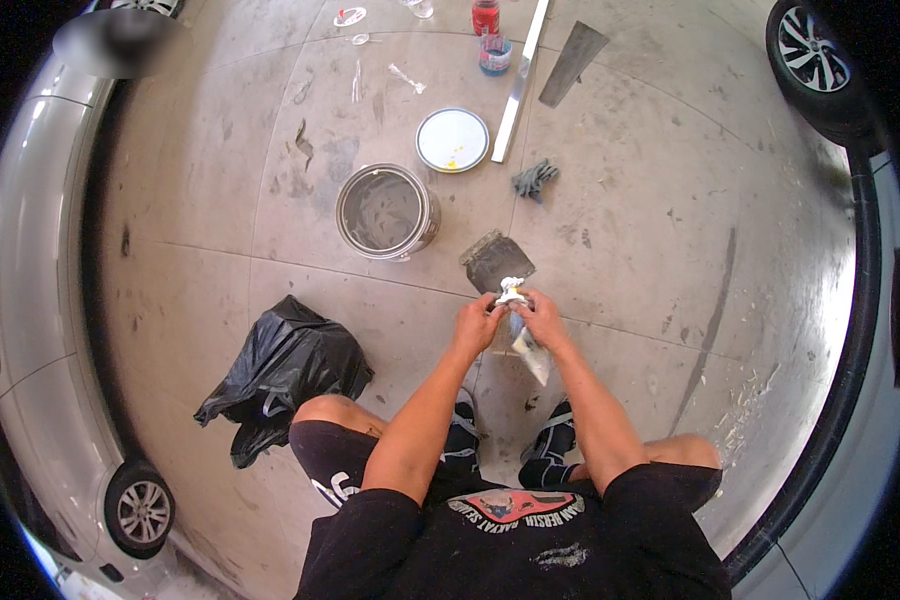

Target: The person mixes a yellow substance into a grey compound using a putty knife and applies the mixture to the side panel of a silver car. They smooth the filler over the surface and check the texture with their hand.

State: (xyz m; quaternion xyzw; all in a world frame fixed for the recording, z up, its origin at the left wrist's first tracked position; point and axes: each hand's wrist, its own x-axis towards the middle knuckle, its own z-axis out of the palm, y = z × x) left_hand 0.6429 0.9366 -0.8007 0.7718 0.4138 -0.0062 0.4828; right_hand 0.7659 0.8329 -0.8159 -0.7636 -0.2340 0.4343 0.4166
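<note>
In front of my knees, my left hand [477, 322] and my right hand [542, 320] are close together, fingers closed on a crumpled plastic bag [533, 358]. Its lower part hangs below my right hand, with something pale in it. White bunched material [511, 287] with a yellow spot sticks up between my fingertips; whether it is the bag's mouth or its contents I cannot tell. Just beyond my hands lies a dark grey flat blade [498, 263], like a wide scraper, its near end hidden by the hands. An open metal can [346, 226] with grey residue inside stands ahead to the left.
A black plastic bag [290, 365] lies left of my legs. Beyond the can are a white lid [452, 140] with yellow smears, a long metal bar [520, 85], a grey strip [573, 65], a crumpled grey glove [535, 180] and a cup of blue liquid [495, 57]. Cars flank both sides.
</note>
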